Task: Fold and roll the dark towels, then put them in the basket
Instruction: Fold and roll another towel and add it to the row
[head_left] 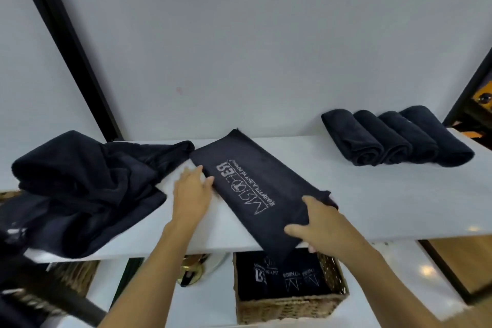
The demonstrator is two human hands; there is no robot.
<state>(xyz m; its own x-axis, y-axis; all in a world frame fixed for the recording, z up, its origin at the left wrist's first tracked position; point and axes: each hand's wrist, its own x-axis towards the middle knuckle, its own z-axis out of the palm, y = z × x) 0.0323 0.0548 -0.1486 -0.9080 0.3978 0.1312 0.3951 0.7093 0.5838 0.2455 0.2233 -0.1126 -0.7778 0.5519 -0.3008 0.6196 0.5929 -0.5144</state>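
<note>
A dark towel with grey lettering lies folded into a long strip, slanting across the white shelf; its near end hangs over the front edge. My left hand lies flat with straight fingers against the strip's left edge. My right hand holds the near right end, thumb on top and fingers under the cloth. A heap of loose dark towels sits at the left. Several rolled dark towels lie side by side at the back right. The wicker basket below the shelf holds folded dark towels.
A white wall rises behind the shelf, with a black frame post at the left. A second wicker basket stands under the heap. A gold and white round object sits on the lower surface beside the basket.
</note>
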